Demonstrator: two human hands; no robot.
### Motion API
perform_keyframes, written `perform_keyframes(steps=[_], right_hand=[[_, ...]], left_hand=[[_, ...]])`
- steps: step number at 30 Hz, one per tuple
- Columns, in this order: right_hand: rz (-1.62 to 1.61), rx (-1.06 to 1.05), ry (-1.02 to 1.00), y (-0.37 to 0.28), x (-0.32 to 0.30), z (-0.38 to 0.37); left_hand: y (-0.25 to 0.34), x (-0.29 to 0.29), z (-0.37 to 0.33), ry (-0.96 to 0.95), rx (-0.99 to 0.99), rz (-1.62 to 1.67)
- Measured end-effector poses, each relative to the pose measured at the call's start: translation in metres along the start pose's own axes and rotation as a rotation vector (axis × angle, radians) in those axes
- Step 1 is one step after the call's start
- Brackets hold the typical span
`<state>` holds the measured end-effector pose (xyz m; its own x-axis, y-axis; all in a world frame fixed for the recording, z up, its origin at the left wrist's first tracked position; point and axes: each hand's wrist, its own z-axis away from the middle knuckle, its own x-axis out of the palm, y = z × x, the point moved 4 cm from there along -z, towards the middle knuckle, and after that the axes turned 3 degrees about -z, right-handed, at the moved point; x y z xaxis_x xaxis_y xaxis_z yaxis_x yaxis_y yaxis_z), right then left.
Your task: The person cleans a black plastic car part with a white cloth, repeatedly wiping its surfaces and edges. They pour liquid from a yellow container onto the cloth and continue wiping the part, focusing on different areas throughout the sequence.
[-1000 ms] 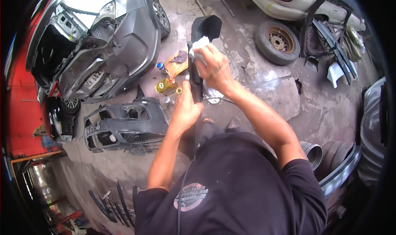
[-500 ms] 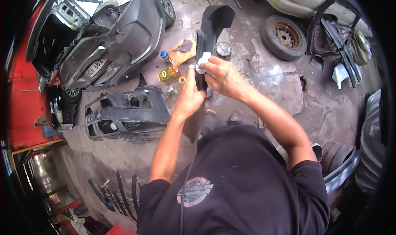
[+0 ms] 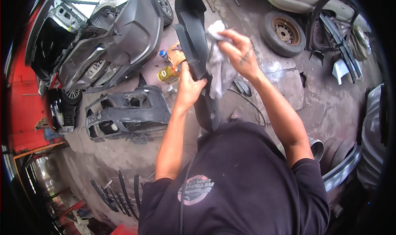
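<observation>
My left hand (image 3: pixel 189 88) grips the edge of a long black plastic car trim panel (image 3: pixel 193 30), holding it up in front of me. The panel's lower end comes close to my shirt, and its broad, bent end points away. Pinched in my right hand (image 3: pixel 241 55) is a white cloth (image 3: pixel 220 67) that hangs loosely down along the panel's right side. Whether the cloth touches the panel there, I cannot tell.
On the floor beyond my left hand stand a yellow can (image 3: pixel 166 74) and a blue-topped container (image 3: pixel 163 53). A damaged grey car (image 3: pixel 123 32) and a dark bumper cover (image 3: pixel 140 109) are at left. To the right lies a wheel (image 3: pixel 284 33), near a pale car (image 3: pixel 284 1).
The black panel has turned to show more of its broad face, its far end shifting left. My right hand has moved right and away with the cloth, which was bunched and now hangs open.
</observation>
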<state>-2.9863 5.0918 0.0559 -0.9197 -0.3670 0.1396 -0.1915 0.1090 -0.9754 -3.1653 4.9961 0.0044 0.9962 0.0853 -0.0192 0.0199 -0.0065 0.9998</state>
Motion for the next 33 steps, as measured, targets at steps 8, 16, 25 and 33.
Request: perform_keyframes(steps=[8,16,25,33], right_hand=[[0.543,-0.51,0.091,0.028,0.05,0.02],[0.617,-0.502,0.015,0.018,0.05,-0.019],[0.924,-0.456,-0.233,0.008,0.047,-0.002],[0.222,-0.004,-0.159,0.012,-0.021,-0.019]], left_hand=[[0.004,-0.009,-0.013,-0.1,0.012,0.075],[0.011,-0.004,-0.016,-0.105,-0.032,0.158],[0.007,0.013,-0.017,0.105,-0.046,-0.5],[0.021,0.004,-0.021,0.182,0.159,-0.325]])
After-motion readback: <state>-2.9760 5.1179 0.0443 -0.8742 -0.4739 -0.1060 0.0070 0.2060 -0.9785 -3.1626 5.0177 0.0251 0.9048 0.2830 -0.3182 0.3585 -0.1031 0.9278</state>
